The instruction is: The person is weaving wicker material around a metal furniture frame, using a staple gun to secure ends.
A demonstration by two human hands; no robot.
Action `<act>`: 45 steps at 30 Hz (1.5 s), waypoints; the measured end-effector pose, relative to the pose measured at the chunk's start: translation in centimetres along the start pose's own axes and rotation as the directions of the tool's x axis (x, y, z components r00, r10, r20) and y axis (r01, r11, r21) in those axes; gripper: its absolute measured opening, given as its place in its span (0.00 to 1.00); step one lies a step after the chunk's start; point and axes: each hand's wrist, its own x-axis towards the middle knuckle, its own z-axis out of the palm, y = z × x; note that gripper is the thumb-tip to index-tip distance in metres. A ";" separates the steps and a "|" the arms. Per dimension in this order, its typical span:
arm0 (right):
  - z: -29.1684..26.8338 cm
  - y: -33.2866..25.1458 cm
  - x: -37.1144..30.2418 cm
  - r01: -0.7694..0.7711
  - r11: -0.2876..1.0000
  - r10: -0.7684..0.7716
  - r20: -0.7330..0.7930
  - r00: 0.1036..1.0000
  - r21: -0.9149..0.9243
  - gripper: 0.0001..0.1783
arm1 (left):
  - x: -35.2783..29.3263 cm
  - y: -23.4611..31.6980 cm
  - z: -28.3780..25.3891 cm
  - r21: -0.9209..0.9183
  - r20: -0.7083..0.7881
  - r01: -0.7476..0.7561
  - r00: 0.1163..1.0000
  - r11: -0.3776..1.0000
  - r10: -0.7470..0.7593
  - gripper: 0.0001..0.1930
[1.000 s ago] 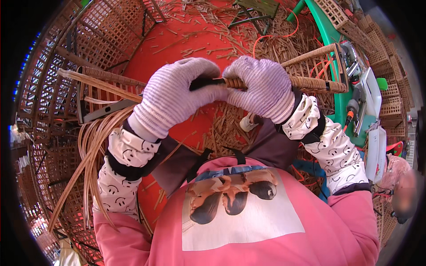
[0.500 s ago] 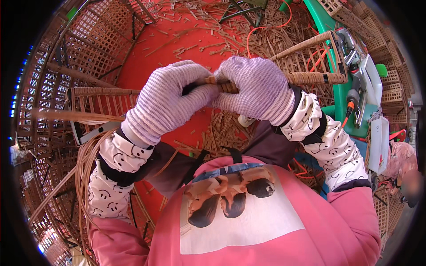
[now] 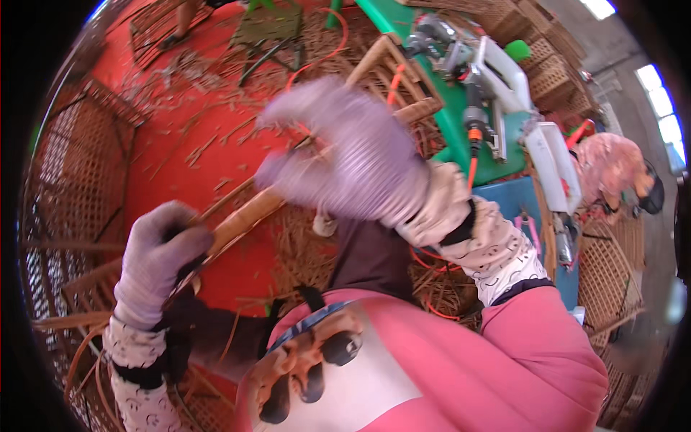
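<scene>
My left hand [image 3: 160, 259], in a striped knit glove, closes round the near left end of a frame bar. Tan flat strip wraps this bar [image 3: 246, 219], which runs up toward the right and passes behind my other hand. My right hand [image 3: 353, 155], gloved alike and smeared by motion, is over the bar with thumb and fingers apart. Between them the bar shows thinly. Beyond that hand, the slatted far end of the frame [image 3: 417, 108] appears. Long loose strips [image 3: 80, 360] hang beside my left forearm.
To the right, a green bench [image 3: 504, 155] bears power tools [image 3: 473, 119] with an orange hose. Pink-handled pliers [image 3: 529, 229] lie on a blue surface. A folding stool [image 3: 277, 32] stands ahead on the red floor [image 3: 173, 169] among strip scraps. Woven panels are at left; a person [image 3: 608, 169] is at right.
My hands, together before, are now apart: the left went down and left, while the right swings over the bar and its fingers spread. The whole view has turned toward the right.
</scene>
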 end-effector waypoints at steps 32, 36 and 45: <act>-17.7 -1.0 -0.3 -0.726 0.392 0.595 0.446 0.669 0.565 0.32 | 0.7 -3.1 -0.3 -0.236 0.184 0.055 0.983 0.970 -0.011 0.06; -12.9 -6.5 1.6 -0.762 0.617 0.512 0.634 0.579 0.197 0.30 | 1.3 -3.7 -0.5 -0.204 0.160 0.039 0.987 0.978 -0.006 0.06; -8.1 -10.4 5.5 -0.487 0.855 0.404 0.821 0.403 -0.181 0.25 | 1.7 -3.7 -0.4 -0.141 0.129 0.022 0.992 0.990 -0.004 0.07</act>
